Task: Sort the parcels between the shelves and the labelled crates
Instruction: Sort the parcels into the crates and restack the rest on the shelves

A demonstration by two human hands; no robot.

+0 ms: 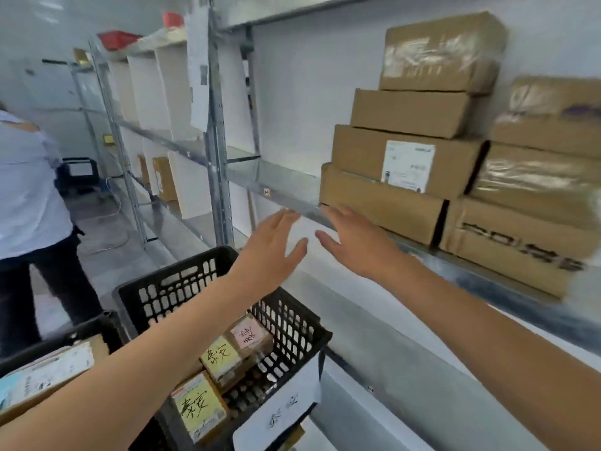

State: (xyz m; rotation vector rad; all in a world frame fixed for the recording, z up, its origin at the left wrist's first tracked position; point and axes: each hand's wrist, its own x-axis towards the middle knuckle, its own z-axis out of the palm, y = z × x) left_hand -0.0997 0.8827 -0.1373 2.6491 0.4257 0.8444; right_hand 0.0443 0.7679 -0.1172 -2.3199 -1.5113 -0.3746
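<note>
One long metal shelving unit (286,187) runs along the wall on the right, and on its middle shelf stand two stacks of brown cardboard parcels side by side. The left stack (406,164) is four boxes high, its second box from the bottom bearing a white shipping label; the right stack (536,190) is blurred. Below and nearer, a black lattice crate (182,284) sits beside the shelving with a white handwritten label (283,415) on its near wall. A second dark crate (81,330) to its left holds a flat labelled parcel (48,372). Another person (29,190) stands at the far left.

Both bare forearms reach forward and up from the bottom of the view, converging toward the shelf edge. The left hand (273,245) hovers above the black crate's far rim, fingers straight and relaxed, holding nothing. The right hand (354,239) is just beside it, fingers likewise extended and empty, fingertips close to the lower corner of the left stack's bottom box; whether they touch it I cannot tell.

Inside the black crate lie three small parcels (221,356) with handwritten coloured notes.
</note>
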